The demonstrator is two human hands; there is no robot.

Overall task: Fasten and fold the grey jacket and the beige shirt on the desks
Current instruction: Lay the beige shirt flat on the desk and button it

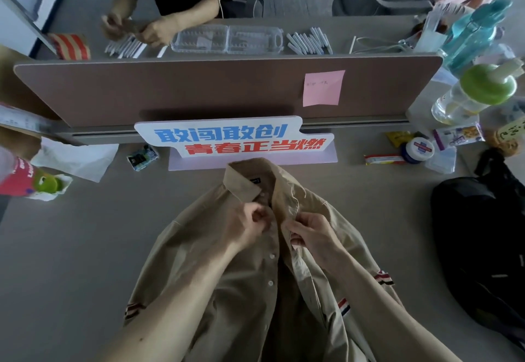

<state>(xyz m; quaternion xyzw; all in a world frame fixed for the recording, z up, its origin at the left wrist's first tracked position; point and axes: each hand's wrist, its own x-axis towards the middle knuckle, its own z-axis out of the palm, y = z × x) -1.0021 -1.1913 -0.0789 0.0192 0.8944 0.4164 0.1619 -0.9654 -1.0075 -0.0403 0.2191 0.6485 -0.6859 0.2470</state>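
Desk [85, 248] carries the beige shirt [199, 262] flat at the middle of its near edge, collar toward the far edge and front still open below; left hand [250, 225] has its fingers pinched shut on the button-side placket just under the collar, right hand [312, 236] fingers closed on the opposite placket edge. Best to line both edges up level, push the button fully through, then work down the row. Black bag [483, 248] by the right edge crowds folding room, slogan sign [235, 140] sits just past the collar, grey jacket not identifiable
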